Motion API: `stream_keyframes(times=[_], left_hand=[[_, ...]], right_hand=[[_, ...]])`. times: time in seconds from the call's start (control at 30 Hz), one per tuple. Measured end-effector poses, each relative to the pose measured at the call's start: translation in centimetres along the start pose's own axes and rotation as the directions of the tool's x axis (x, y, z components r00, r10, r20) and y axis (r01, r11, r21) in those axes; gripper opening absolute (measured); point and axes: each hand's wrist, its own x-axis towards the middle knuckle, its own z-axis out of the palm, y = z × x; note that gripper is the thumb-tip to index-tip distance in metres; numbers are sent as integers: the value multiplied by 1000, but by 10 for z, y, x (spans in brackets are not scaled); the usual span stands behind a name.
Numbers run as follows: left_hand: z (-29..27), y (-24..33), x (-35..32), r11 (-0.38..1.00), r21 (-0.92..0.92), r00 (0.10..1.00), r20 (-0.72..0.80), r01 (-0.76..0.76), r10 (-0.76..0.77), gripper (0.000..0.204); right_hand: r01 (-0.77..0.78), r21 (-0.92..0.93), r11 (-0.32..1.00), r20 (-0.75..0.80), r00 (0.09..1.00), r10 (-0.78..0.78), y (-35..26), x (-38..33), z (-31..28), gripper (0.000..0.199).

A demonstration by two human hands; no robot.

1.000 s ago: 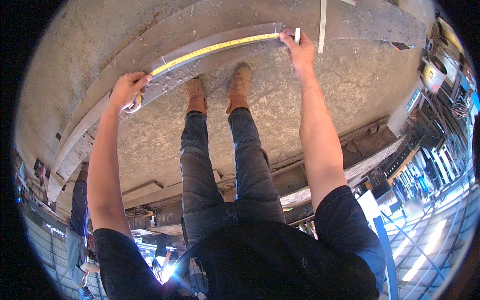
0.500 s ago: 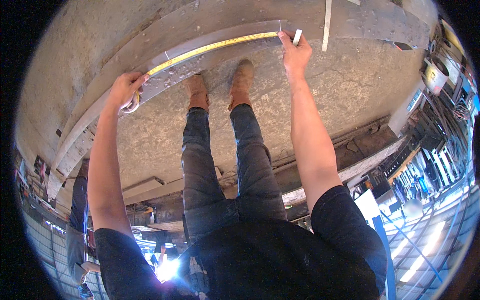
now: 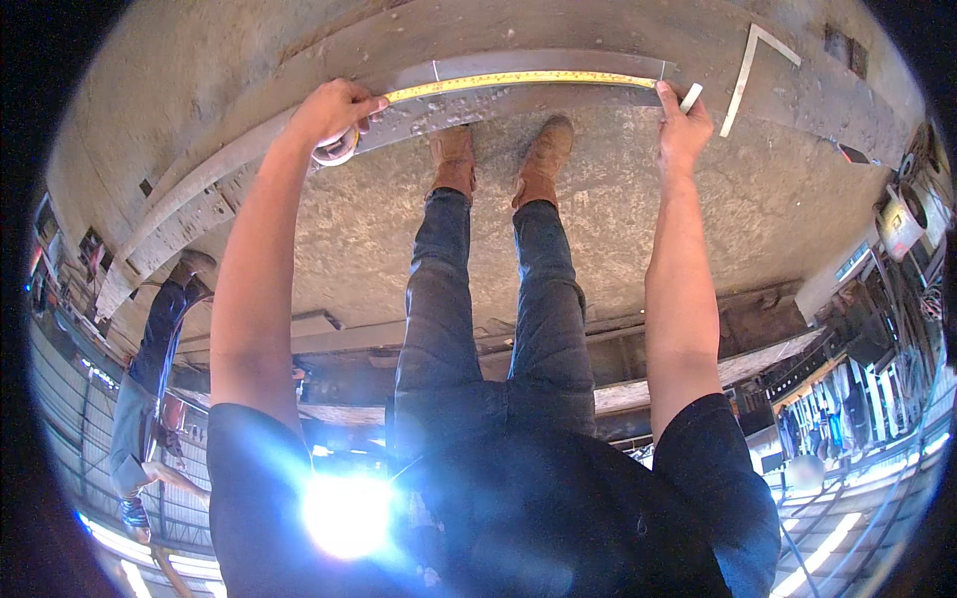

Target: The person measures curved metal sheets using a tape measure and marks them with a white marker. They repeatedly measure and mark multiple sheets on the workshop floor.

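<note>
A yellow tape measure blade is stretched along a long grey metal beam. My left hand is closed on the tape at its left part, with the round tape measure case hanging under the palm. At the other end, my right hand pinches the blade's tip against the metal. A short white marking stick also sticks up from the right-hand fingers. Two thin white lines cross the beam beside the blade, one near its tip and one nearer my left hand.
An L-shaped square lies on the metal to the right. My boots stand on the stained floor just behind the beam. A bucket stands far right. Another person is at the left, and a glaring light shines below.
The view has shifted, so both hands, tape and beam appear farther right and the square shows more fully. Both hands keep hold of the stretched tape. The glare has grown larger.
</note>
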Motion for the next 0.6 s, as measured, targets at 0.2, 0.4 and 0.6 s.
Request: stream_keyframes(times=[0.2, 0.4, 0.6], left_hand=[[1, -4, -2, 1000, -4, 999, -13, -30, 30, 47], [1, 1, -5, 999, -23, 999, -36, -30, 29, 47], [0, -1, 3, 1000, -3, 1000, 5, -7, 7, 42]], right_hand=[[-76, 14, 997, -18, 997, 76, -7, -4, 2, 17], [-101, 10, 995, -14, 995, 101, -13, -9, 3, 21], [-105, -7, 994, -35, 994, 105, -20, -14, 8, 21]])
